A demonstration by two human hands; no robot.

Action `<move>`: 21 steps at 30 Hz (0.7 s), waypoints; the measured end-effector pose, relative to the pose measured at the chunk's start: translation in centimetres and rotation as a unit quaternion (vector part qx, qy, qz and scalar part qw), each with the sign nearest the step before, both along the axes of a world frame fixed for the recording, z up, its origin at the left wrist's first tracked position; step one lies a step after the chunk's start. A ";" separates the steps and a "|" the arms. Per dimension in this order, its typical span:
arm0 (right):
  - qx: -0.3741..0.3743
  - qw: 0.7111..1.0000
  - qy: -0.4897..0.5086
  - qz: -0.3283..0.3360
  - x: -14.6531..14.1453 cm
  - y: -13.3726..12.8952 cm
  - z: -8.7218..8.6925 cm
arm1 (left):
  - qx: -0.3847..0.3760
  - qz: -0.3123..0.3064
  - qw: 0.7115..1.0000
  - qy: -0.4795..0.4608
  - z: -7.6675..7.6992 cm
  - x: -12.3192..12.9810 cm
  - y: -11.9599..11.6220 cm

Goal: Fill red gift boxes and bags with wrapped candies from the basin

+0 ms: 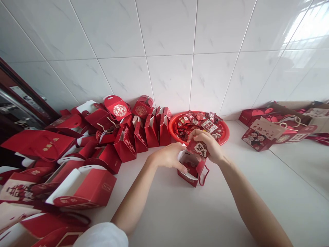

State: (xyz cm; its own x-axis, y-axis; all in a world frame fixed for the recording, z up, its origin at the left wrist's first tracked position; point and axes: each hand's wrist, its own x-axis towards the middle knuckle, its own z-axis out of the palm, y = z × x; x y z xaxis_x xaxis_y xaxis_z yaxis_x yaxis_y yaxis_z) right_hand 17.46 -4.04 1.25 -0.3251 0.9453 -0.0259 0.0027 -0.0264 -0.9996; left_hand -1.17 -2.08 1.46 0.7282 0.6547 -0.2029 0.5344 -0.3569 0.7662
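Observation:
A small red gift box (190, 175) with a red cord handle stands on the white surface in front of me, its top open. My left hand (169, 156) grips the box's left rim, thumb over the edge. Above the opening, my right hand (209, 145) pinches a flat red packet (199, 149) with gold and cream lettering. The packet covers part of the box's far side. Just behind both hands sits a red plastic basin (226, 132) holding many wrapped sweets (189, 120).
Many open red gift boxes (102, 187) crowd the left side. A row of narrow red boxes (151, 130) stands left of the basin. At the right are more boxes (259, 139) with rope handles. A tiled wall (169, 79) rises behind.

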 end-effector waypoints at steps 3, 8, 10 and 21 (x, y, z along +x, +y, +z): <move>0.015 1.000 -0.015 0.009 0.1 -0.2 0.1 | -0.008 0.007 1.000 0.005 -0.2 0.0 0.0; 0.075 0.988 -0.098 0.091 0.2 0.0 -0.7 | 0.036 0.033 0.997 0.058 -0.4 0.0 0.2; 0.106 0.979 -0.148 0.091 0.3 0.2 -1.3 | 0.048 0.039 0.996 0.069 -0.2 -0.1 0.2; 0.152 0.870 -0.468 -0.017 0.5 -0.3 -0.7 | 0.094 0.041 0.987 0.121 0.0 -0.1 0.1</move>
